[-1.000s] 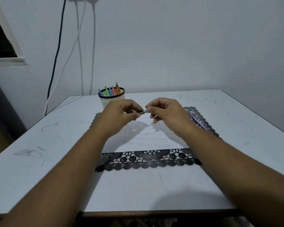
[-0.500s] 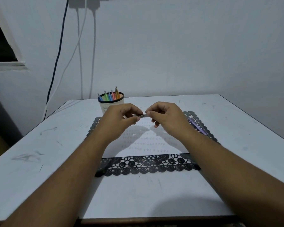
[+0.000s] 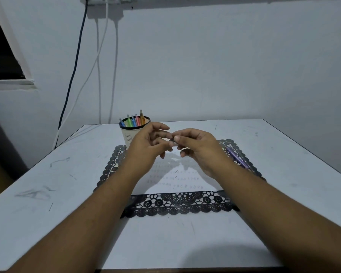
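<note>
We hold a small grey piece (image 3: 172, 143) in the air over the far half of the paper sheet (image 3: 182, 179), which lies on the black lace mat (image 3: 177, 205) in the middle of the tabletop (image 3: 47, 174). Our right hand (image 3: 197, 149) pinches it between thumb and forefinger. Our left hand (image 3: 146, 148) meets it with fingers half spread, and we cannot tell whether it grips. A pen cup (image 3: 128, 135) stands just behind the left hand, toward the far edge.

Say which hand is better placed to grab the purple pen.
Right, though it pinches a small grey piece. The purple pen lies on the mat beside the right hand; the left hand is across the paper, near the pen cup.
</note>
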Demonstrator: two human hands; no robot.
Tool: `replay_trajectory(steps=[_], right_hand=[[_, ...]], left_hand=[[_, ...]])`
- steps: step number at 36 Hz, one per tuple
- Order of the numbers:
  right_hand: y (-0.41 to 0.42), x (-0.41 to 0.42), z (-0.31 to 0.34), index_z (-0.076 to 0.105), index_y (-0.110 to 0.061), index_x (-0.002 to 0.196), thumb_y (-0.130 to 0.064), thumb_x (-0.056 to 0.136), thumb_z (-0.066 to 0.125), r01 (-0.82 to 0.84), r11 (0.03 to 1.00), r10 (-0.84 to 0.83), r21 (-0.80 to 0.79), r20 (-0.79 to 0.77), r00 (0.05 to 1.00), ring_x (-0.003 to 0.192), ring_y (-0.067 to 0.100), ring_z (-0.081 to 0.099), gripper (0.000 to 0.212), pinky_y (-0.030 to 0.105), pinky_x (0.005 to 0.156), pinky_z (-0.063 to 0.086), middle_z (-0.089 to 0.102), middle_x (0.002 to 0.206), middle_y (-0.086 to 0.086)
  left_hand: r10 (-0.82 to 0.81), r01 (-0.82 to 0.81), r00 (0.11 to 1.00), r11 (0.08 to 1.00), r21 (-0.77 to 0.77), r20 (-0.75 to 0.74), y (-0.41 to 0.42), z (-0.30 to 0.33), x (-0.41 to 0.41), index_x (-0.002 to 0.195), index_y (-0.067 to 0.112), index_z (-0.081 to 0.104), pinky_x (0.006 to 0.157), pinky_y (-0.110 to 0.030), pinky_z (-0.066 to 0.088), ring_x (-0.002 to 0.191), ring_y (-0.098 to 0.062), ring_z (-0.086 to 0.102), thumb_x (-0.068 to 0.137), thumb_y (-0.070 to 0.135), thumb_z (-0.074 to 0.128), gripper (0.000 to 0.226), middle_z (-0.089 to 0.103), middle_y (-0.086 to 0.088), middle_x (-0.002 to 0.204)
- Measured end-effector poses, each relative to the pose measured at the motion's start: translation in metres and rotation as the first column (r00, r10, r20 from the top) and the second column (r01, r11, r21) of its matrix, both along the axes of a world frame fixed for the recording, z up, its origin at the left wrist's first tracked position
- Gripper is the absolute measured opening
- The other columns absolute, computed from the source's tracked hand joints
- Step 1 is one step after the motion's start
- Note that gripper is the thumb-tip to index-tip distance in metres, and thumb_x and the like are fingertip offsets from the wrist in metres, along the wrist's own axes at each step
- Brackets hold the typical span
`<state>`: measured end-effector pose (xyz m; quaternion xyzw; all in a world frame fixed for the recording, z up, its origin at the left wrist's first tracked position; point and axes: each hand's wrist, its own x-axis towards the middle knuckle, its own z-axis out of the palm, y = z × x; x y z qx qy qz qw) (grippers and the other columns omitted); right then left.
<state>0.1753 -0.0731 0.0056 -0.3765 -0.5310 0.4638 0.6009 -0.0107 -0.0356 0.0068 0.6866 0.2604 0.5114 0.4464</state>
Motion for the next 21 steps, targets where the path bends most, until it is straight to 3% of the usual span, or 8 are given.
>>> replay_trajectory(steps=[5,10,12,16,21], right_hand=[[-0.004,-0.012,0.000,0.080,-0.018,0.099,-0.009,0.099,0.068,-0.004,0.999,0.007,0.042,-0.085,0.996,0.078,0.015,0.066,0.015,0.025,0.066,0.052,0.074,0.092,0.006],[-0.003,-0.011,0.009,0.066,-0.020,0.102,-0.019,0.112,0.047,0.123,0.992,-0.114,0.015,-0.279,0.953,0.087,0.024,0.074,0.022,0.034,0.073,0.061,0.075,0.093,0.005],[-0.004,-0.012,0.011,0.063,-0.022,0.103,-0.023,0.114,0.042,0.097,0.995,-0.097,-0.018,-0.353,0.930,0.080,0.025,0.072,0.024,0.039,0.075,0.062,0.069,0.083,0.003],[-0.006,-0.013,0.017,0.056,-0.019,0.100,-0.027,0.112,0.038,-0.014,1.000,0.009,-0.004,-0.564,0.826,0.059,0.015,0.046,0.024,0.035,0.067,0.049,0.046,0.071,-0.001],[-0.008,-0.003,0.024,0.050,-0.016,0.077,-0.038,0.103,0.035,-0.068,0.997,0.068,0.025,-0.672,0.737,0.055,0.015,0.027,0.037,0.032,0.057,0.030,0.032,0.065,-0.001]], left_hand=[[0.004,-0.003,0.998,1.000,-0.019,0.058,-0.002,-0.004,0.011,0.107,0.014,0.062,0.072,-0.036,0.060,0.082,-0.028,0.069,0.088,0.001,0.078,0.028,0.065,-0.002,0.093],[0.004,-0.002,0.991,1.000,0.011,-0.134,-0.003,-0.008,0.009,0.101,0.019,0.076,0.078,-0.034,0.062,0.086,-0.029,0.073,0.093,0.005,0.074,0.016,0.075,-0.006,0.089],[0.003,-0.003,0.985,1.000,-0.003,-0.175,-0.003,-0.010,0.009,0.101,0.016,0.079,0.077,-0.034,0.062,0.083,-0.030,0.073,0.094,0.005,0.073,0.014,0.077,-0.009,0.088],[-0.045,0.028,0.974,0.997,-0.078,-0.223,-0.003,-0.015,0.012,0.094,0.012,0.078,0.076,-0.037,0.060,0.078,-0.026,0.072,0.091,0.002,0.076,0.011,0.076,-0.011,0.085],[-0.066,0.053,0.954,0.997,-0.053,-0.293,-0.007,-0.018,0.018,0.089,0.013,0.078,0.072,-0.028,0.059,0.071,-0.020,0.071,0.093,0.008,0.076,0.007,0.076,-0.006,0.078]])
